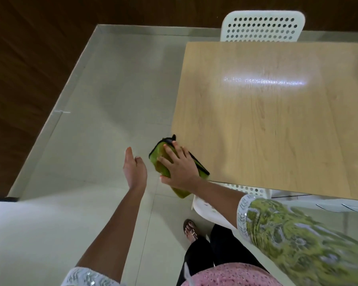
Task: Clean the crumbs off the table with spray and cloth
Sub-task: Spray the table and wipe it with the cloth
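Note:
A green cloth (pixel 161 159) with a dark edge hangs over the near left corner of the light wooden table (pixel 267 120). My right hand (pixel 179 166) lies flat on the cloth with spread fingers, pressing it at the table's edge. Just left of the corner, my left hand (pixel 133 167) is held over the floor below the edge, palm turned toward the cloth, fingers relaxed and empty. I see no crumbs and no spray bottle in this view.
A white perforated chair (pixel 262 25) stands at the table's far side. Another white chair (pixel 211 209) is tucked under the near edge by my legs and sandalled foot (pixel 191 230). Pale tiled floor (pixel 103 100) spreads left, bounded by dark wood panels (pixel 25 69).

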